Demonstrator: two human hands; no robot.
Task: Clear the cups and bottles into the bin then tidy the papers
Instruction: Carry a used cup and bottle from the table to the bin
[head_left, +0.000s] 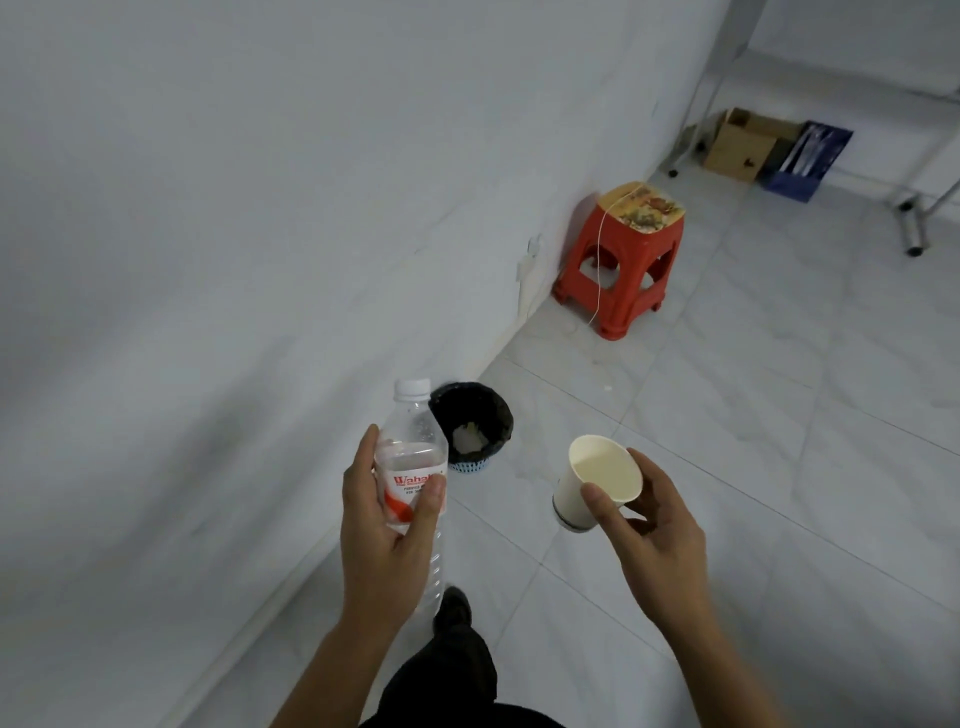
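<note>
My left hand grips a clear plastic bottle with a white cap and a red-and-white label, held upright. My right hand holds a white paper cup, tilted with its open mouth facing me. A small round bin with a black liner stands on the floor by the wall, just beyond the bottle. White crumpled rubbish lies inside it. Both hands are nearer to me than the bin and above the floor.
A white wall runs along the left. A red plastic stool stands by the wall further on. A cardboard box and a blue bag sit under a metal-legged frame at the back right. My dark trouser leg shows below.
</note>
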